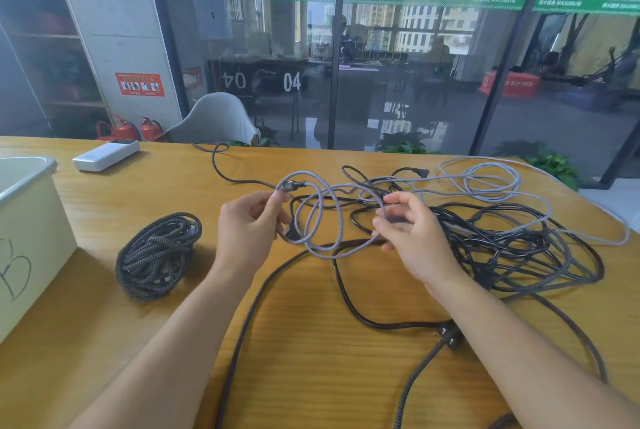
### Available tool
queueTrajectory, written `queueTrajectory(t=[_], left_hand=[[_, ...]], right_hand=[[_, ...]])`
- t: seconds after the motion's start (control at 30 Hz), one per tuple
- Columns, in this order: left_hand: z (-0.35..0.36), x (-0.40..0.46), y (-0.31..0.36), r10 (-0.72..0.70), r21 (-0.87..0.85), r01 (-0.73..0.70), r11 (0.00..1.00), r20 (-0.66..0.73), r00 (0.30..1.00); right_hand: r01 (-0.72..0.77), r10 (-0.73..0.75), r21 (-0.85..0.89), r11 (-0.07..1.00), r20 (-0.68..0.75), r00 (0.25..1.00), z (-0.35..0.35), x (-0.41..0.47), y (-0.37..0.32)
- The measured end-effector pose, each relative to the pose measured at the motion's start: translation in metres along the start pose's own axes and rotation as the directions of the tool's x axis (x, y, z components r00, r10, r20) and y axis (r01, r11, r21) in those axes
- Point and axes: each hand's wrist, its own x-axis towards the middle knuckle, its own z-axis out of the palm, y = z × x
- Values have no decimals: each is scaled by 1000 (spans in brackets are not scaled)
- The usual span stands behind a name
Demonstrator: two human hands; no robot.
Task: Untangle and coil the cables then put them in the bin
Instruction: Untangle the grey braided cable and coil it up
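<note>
My left hand (250, 231) pinches the plug end of a grey braided cable (317, 220) between thumb and fingers, above the table's middle. My right hand (412, 234) holds the same cable's loop, its fingers curled round a strand. The grey cable runs on to loose loops (491, 179) at the far right. A tangle of black cables (512, 248) lies under and to the right of my right hand. A coiled dark braided cable (157, 255) lies to the left. The white bin (29, 220) stands at the left edge.
A white power bank (105, 154) lies at the back left of the wooden table (311, 342). A black plug (448, 335) lies near the front right by my right forearm. A dark braided cable (249, 317) runs toward the front edge. A grey chair (214, 120) stands behind the table.
</note>
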Motion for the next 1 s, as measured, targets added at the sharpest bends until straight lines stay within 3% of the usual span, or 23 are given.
queueTrajectory(t=[0.07, 0.13, 0.23, 0.3, 0.47, 0.6, 0.67, 0.77, 0.9, 1.0], left_hand=[[2, -2, 0, 11, 25, -12, 1000, 22, 1000], [5, -4, 0, 43, 70, -47, 996, 52, 998], [8, -5, 1, 86, 114, -97, 989, 101, 991], [9, -6, 0, 108, 126, -124, 984, 126, 986], [8, -7, 1, 102, 73, -115, 991, 157, 982], [11, -10, 4, 98, 61, -114, 992, 227, 969], [12, -11, 5, 108, 62, -125, 990, 229, 968], [12, -10, 7, 107, 34, -117, 992, 230, 967], [14, -11, 6, 98, 31, -108, 994, 222, 970], [11, -6, 2, 50, 35, -55, 998, 144, 988]], right_hand=[[188, -219, -265, 946, -96, 971, 1, -1, 0], [339, -378, -271, 901, -105, 920, 1, -5, -7], [304, -302, -39, 952, 50, 952, 6, -15, -21], [302, -288, -92, 949, 140, 947, 11, -18, -21], [238, -236, -14, 971, 75, 969, 11, -15, -18], [287, -288, -151, 946, 22, 958, 11, -16, -15], [268, -267, -140, 953, 23, 963, 13, -15, -15], [218, -206, -117, 969, 109, 973, 15, -16, -18], [195, -143, -246, 950, 213, 966, 19, -21, -19], [22, -65, 150, 988, 287, 956, 17, -23, -33]])
